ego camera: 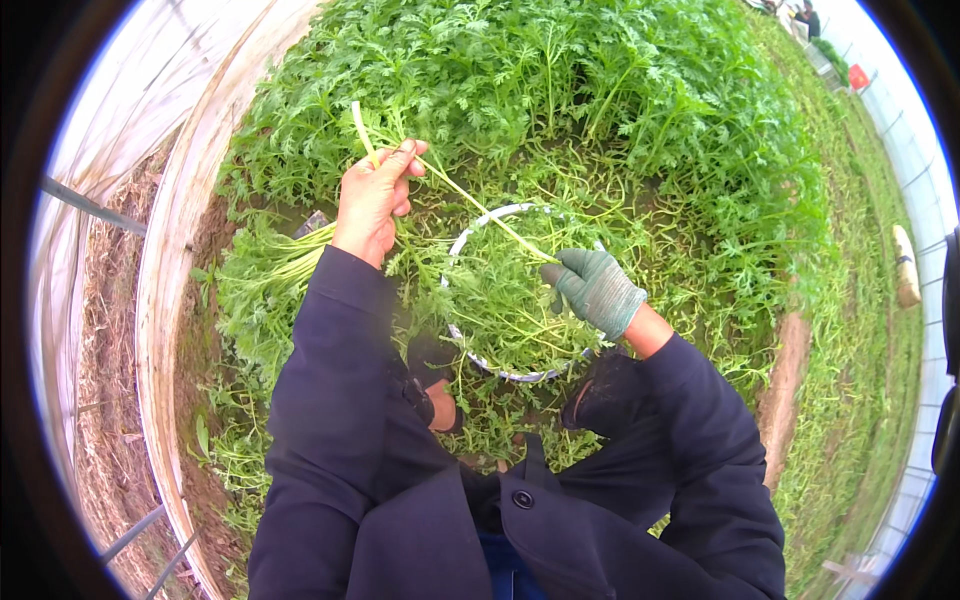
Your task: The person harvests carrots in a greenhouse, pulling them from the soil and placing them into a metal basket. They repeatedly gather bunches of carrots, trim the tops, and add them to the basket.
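Observation:
My left hand (379,191), bare, pinches a leafy green plant at the upper end of its long pale stem (487,210). A short pale strip (363,131), perhaps another stem, sticks up from the same hand. My right hand (596,289), in a grey-green work glove, grips the stem's other end, so it slants between both hands. Beneath it lies a round container with a white rim (456,247), heaped with loose feathery greens (510,307). A bundle of cut greens (281,274) with aligned stems lies left of the container, partly hidden by my left forearm.
A dense bed of leafy plants (525,67) stands ahead. Plastic sheeting (169,300) and metal poles (94,204) line the left side. Along the right run a soil strip (784,390) and low greenery; a pale roll-like object (906,266) lies there. A person (808,19) is far off at upper right.

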Tool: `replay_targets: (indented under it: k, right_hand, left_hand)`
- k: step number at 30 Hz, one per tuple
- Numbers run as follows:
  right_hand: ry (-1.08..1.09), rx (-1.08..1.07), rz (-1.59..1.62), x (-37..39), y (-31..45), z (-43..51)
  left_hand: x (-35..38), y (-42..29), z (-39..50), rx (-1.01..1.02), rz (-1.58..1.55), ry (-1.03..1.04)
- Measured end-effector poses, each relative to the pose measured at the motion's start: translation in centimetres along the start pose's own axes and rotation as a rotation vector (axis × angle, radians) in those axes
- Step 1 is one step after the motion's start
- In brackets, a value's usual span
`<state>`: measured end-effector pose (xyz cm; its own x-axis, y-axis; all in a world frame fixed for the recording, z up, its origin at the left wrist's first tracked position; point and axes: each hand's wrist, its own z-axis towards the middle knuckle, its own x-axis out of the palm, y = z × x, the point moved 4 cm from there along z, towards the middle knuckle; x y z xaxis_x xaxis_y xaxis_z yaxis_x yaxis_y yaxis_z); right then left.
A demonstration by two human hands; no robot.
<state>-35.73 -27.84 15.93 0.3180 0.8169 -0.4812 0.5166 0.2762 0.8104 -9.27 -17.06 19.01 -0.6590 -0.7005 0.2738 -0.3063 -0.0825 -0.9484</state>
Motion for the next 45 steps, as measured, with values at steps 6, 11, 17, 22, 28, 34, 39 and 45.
replay_targets:
  k: [6,11,17,22,28,34,39,45]
  right_hand:
    - [-0.099,-0.001,0.000,-1.0,0.3,-0.4]
    - [-0.060,0.036,0.118,-2.2,0.1,-0.2]
    - [-0.017,-0.009,-0.059,-2.1,0.5,-0.2]
    - [0.071,-0.060,0.122,-2.3,0.9,-0.8]
    - [-0.253,-0.046,-0.593,-2.4,0.1,1.1]
    - [-0.420,0.103,-0.529,-4.6,-4.6,3.0]
    - [-0.402,0.205,-0.858,-2.3,-8.0,4.5]
    - [-0.195,0.105,-0.681,0.1,-7.1,5.0]
  left_hand:
    - [-1.3,0.0,1.0,0.133,0.456,-0.174]
    - [-0.1,-2.1,-1.1,0.531,1.087,-0.582]
    - [7.2,2.1,-4.6,0.814,1.047,0.482]
    - [7.3,3.2,-3.6,0.647,1.036,0.622]
    - [7.9,4.2,-5.1,0.860,1.255,0.580]
    - [5.6,2.2,-3.5,0.797,1.338,0.283]
    - [5.0,1.7,-3.0,0.752,1.235,0.178]
    - [4.9,0.2,-3.0,0.829,1.245,0.102]
